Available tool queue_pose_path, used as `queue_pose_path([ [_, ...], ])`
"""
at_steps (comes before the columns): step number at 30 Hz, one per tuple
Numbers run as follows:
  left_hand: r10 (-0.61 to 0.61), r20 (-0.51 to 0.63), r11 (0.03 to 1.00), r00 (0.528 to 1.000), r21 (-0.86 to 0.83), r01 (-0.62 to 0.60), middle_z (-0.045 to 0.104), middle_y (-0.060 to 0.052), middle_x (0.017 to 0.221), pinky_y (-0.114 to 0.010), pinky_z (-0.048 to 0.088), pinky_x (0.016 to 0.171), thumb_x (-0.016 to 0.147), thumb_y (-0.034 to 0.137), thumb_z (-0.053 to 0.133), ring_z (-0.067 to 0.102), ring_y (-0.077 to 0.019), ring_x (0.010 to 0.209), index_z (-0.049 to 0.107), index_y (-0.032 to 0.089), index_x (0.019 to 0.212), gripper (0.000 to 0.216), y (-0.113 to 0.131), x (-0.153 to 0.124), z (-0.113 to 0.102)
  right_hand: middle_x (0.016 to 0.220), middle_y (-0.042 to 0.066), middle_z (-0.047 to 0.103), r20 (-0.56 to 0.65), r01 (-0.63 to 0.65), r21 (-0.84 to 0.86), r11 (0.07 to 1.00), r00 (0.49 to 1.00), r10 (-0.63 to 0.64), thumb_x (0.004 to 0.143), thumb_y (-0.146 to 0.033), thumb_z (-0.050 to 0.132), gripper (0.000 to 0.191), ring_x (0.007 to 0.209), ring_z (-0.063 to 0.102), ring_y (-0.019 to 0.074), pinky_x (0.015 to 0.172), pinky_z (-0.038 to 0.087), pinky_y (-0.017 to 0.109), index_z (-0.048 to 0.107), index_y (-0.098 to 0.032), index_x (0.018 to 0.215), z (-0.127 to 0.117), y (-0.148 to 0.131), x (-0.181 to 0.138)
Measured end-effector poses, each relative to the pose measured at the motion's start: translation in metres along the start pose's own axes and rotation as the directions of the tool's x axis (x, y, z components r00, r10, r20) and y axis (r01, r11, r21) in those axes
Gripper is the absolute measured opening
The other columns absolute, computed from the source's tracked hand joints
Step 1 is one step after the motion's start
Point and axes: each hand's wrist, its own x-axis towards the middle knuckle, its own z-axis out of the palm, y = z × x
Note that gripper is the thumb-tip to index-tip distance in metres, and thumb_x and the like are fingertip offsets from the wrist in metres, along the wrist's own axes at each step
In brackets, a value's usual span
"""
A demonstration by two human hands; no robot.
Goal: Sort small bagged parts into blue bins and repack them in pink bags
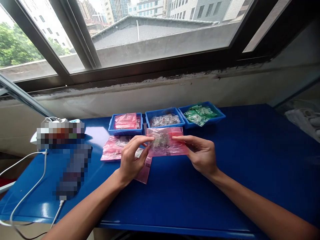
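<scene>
Between my two hands a pink see-through plastic bag (160, 150) is held up above the blue table. Small pale pieces show inside its left half, too unclear to name, and dark printed marks sit near its lower middle. My left hand (133, 155) pinches the bag's left edge between thumb and fingers. On the opposite side, my right hand (202, 153) grips the right end, thumb and fingers closed on it. Behind and below my left hand lies a pile of pink bags (112, 150), partly hidden by that hand.
Along the wall stand a blue bin of pink bags (110, 128), a blue bin of clear bags (166, 126) and a blue bin of green bags (221, 116). At left on the blue table (200, 206) lie a blurred dark object (73, 173), a blurred clutter (60, 133) and white cables (45, 166).
</scene>
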Motion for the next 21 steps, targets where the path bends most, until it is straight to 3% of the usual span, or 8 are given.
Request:
queue_pose_path([
  [7, -0.048, -0.009, 0.998, 0.999, -0.030, 0.047, 0.078, -0.008, 0.104, -0.030, 0.059, 0.079, 0.101, 0.015, 0.057, 0.073, -0.0179, 0.091, 0.073, 0.020, 0.111, 0.020, 0.0009, 0.0005, -0.0009, 0.098, 0.006, 0.085, 0.006, 0.006, 0.019, 1.000, 1.000, -0.006, 0.083, -0.021, 0.081, 0.016, 0.085, 0.082, 0.0271, 0.072, 0.069, 0.034, 0.087, -0.025, 0.097, 0.0006, 0.0002, -0.0002],
  [9, -0.084, -0.013, 0.995, 0.996, -0.053, 0.083, 0.078, -0.008, 0.097, -0.029, 0.057, 0.075, 0.099, 0.017, 0.060, 0.072, -0.0177, 0.085, 0.074, 0.019, 0.104, 0.015, 0.0025, 0.0012, -0.0009, 0.094, 0.007, 0.085, 0.028, -0.005, 0.037, 0.999, 1.000, 0.004, 0.085, -0.023, 0.080, 0.016, 0.073, 0.080, 0.0236, 0.062, 0.066, 0.031, 0.086, -0.023, 0.100, 0.0013, -0.0004, -0.0003],
  [11, -0.194, -0.001, 0.977, 0.981, -0.085, 0.194, 0.075, -0.004, 0.080, -0.027, 0.052, 0.065, 0.098, 0.023, 0.065, 0.067, -0.0155, 0.069, 0.074, 0.018, 0.095, 0.010, 0.0043, 0.0019, -0.0005, 0.078, 0.006, 0.082, 0.063, -0.048, 0.045, 0.998, 0.997, 0.046, 0.090, -0.029, 0.078, 0.012, 0.055, 0.072, 0.0184, 0.049, 0.057, 0.027, 0.085, -0.021, 0.094, 0.0023, -0.0011, -0.0004],
  [14, -0.429, 0.055, 0.885, 0.902, -0.176, 0.431, 0.057, 0.004, 0.055, -0.024, 0.034, 0.048, 0.095, 0.037, 0.071, 0.047, -0.0100, 0.046, 0.069, 0.018, 0.083, 0.022, 0.0059, 0.0029, 0.0009, 0.050, 0.000, 0.063, 0.086, -0.114, -0.008, 0.993, 0.990, 0.114, 0.092, -0.035, 0.075, 0.025, 0.038, 0.054, 0.0117, 0.038, 0.041, 0.024, 0.080, -0.018, 0.075, 0.0035, -0.0020, -0.0002],
  [16, -0.540, 0.112, 0.796, 0.834, -0.254, 0.549, 0.046, 0.007, 0.050, -0.024, 0.025, 0.044, 0.094, 0.045, 0.071, 0.036, -0.0081, 0.043, 0.064, 0.019, 0.078, 0.032, 0.0055, 0.0040, 0.0018, 0.045, -0.002, 0.052, 0.079, -0.151, -0.045, 0.988, 0.985, 0.154, 0.091, -0.038, 0.075, 0.032, 0.036, 0.043, 0.0090, 0.036, 0.032, 0.023, 0.077, -0.017, 0.068, 0.0038, -0.0019, 0.0008],
  [21, -0.653, 0.286, 0.586, 0.701, -0.395, 0.708, 0.039, 0.009, 0.044, -0.021, 0.019, 0.039, 0.088, 0.054, 0.075, 0.027, -0.0056, 0.037, 0.059, 0.019, 0.074, 0.042, 0.0016, 0.0075, 0.0022, 0.044, -0.003, 0.042, 0.087, -0.262, 0.009, 0.965, 0.962, 0.260, 0.090, -0.048, 0.074, 0.046, 0.038, 0.035, 0.0079, 0.037, 0.026, 0.024, 0.065, -0.017, 0.056, 0.0036, 0.0007, 0.0040],
])
